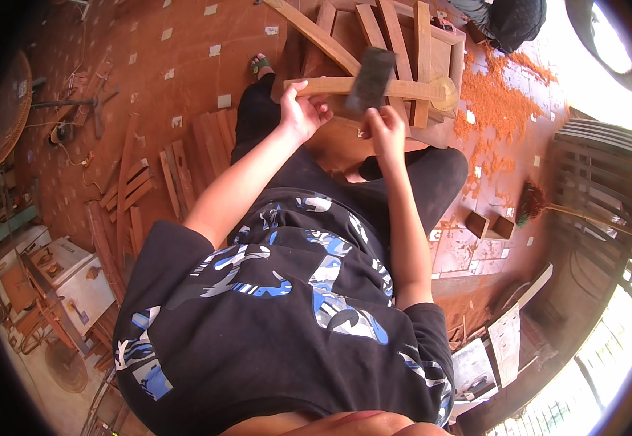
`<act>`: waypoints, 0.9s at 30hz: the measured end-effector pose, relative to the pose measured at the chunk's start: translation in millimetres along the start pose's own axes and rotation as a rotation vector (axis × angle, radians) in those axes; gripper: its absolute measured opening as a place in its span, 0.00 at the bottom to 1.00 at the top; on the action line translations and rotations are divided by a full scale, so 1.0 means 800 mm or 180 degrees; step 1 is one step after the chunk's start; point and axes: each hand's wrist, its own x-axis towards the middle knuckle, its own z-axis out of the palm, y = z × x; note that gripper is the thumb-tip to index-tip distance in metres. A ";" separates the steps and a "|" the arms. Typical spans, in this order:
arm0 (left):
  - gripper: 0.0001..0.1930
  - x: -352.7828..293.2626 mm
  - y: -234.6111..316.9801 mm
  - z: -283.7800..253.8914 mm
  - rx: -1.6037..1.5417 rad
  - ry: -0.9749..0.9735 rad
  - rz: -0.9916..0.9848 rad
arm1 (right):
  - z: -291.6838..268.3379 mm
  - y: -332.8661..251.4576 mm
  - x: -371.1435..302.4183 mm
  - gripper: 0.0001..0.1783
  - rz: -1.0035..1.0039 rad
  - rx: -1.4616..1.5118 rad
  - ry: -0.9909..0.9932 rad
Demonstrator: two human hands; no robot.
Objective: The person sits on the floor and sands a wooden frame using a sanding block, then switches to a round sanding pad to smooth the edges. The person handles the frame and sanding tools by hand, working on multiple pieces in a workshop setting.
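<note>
Item, my left hand [304, 116]: thumb closed over the left end of a wooden bar [325, 86], other fingers loosely curled. Item, my right hand [385, 131]: fingers drawn shut on the lower edge of a dark rectangular piece [373, 76], blurred, overlapping the bar's middle. Item, wooden strips [423, 47], several, beyond the bar.

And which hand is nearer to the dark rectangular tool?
Right. The right hand is at the lower end of the dark tool; the left hand is farther left, at one end of the wooden strip.
</note>
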 end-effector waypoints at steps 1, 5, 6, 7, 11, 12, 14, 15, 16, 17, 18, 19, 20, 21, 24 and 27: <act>0.30 0.006 -0.001 -0.008 -0.0043 -0.0020 -0.0087 | 0.007 0.008 -0.001 0.15 0.0092 -0.0141 -0.0256; 0.29 0.010 -0.001 -0.016 0.0042 -0.0091 -0.0183 | 0.007 0.006 -0.005 0.10 0.0107 0.0024 -0.0077; 0.29 0.005 -0.001 -0.011 0.0118 -0.0102 -0.0134 | -0.008 -0.003 0.001 0.09 0.0034 0.0163 0.0096; 0.28 0.003 -0.001 -0.008 0.0114 -0.0100 -0.0115 | -0.027 -0.006 0.006 0.09 -0.0014 0.0345 0.0366; 0.28 0.005 0.000 -0.001 0.0097 -0.0100 -0.0134 | -0.095 0.005 0.019 0.09 -0.0298 0.0634 0.1359; 0.28 0.007 -0.002 -0.003 0.0101 -0.0092 -0.0170 | -0.091 0.010 0.016 0.10 -0.0282 0.0621 0.1369; 0.29 0.005 -0.003 -0.004 0.0140 -0.0189 -0.0165 | -0.069 0.013 0.009 0.10 -0.0246 0.0596 0.1417; 0.29 0.003 -0.003 -0.005 0.0156 -0.0237 -0.0161 | -0.056 0.013 0.004 0.11 -0.0275 0.0702 0.1017; 0.29 0.004 -0.003 -0.007 0.0168 -0.0212 -0.0153 | -0.037 0.010 0.000 0.11 -0.0196 0.0528 0.0847; 0.29 0.006 -0.002 -0.008 0.0198 -0.0169 -0.0180 | -0.019 0.008 -0.003 0.11 -0.0116 0.0355 0.0671; 0.29 0.008 0.000 -0.009 0.0199 -0.0120 -0.0170 | -0.005 0.003 -0.004 0.11 -0.0065 0.0222 0.0397; 0.29 0.008 0.001 -0.010 0.0197 -0.0069 -0.0156 | 0.003 0.001 -0.005 0.11 -0.0014 0.0087 0.0116; 0.29 0.009 -0.001 -0.011 0.0115 -0.0146 -0.0208 | 0.004 0.002 -0.007 0.12 0.0043 0.0076 0.0076; 0.29 0.009 0.001 -0.011 0.0125 -0.0139 -0.0188 | 0.000 -0.006 -0.008 0.11 -0.0037 0.0155 0.0090; 0.29 0.005 -0.001 0.001 0.0129 -0.0084 -0.0191 | -0.053 -0.016 0.005 0.10 -0.0101 0.0125 0.0751; 0.29 0.008 -0.002 0.002 0.0066 -0.0028 -0.0175 | -0.106 -0.007 0.013 0.10 -0.0353 0.0429 0.1476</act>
